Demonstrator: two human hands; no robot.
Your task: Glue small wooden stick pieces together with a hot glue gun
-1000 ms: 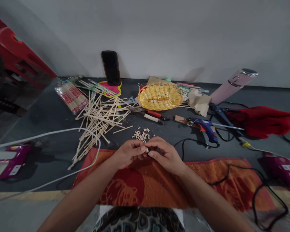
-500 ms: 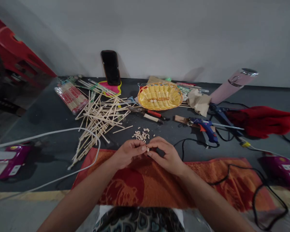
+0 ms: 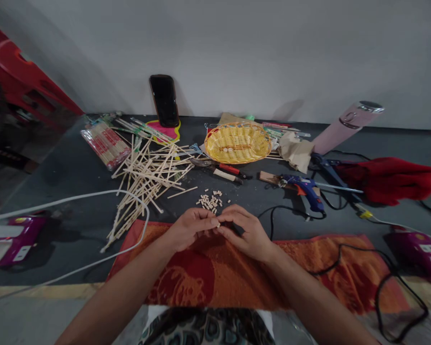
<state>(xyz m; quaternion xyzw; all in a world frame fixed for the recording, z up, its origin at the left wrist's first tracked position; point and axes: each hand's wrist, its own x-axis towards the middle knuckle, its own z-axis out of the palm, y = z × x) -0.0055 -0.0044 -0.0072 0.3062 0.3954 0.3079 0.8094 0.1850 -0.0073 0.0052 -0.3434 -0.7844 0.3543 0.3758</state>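
Observation:
My left hand [image 3: 196,228] and my right hand [image 3: 244,231] meet at the fingertips above an orange towel [image 3: 237,282]. Pinched between both thumbs and forefingers is a small piece of wooden stick [image 3: 218,225], mostly covered by the fingers. Both hands are closed on it. Just beyond the fingers lies a small pile of short cut wooden pieces [image 3: 210,200] on the dark table. Long thin wooden sticks [image 3: 147,177] are heaped to the left. Pliers with red and white handles [image 3: 228,173] rest behind the pile.
A yellow wicker basket [image 3: 237,143] holds two small pale items. To the right are a blue glue gun [image 3: 303,189], a pink flask [image 3: 348,127] and a red cloth [image 3: 391,179]. A phone [image 3: 164,100] leans on the wall. Cables [image 3: 147,215] cross both sides.
My fingers have closed in slightly around the small wooden piece, so less of it shows. Everything else on the table stays where it was.

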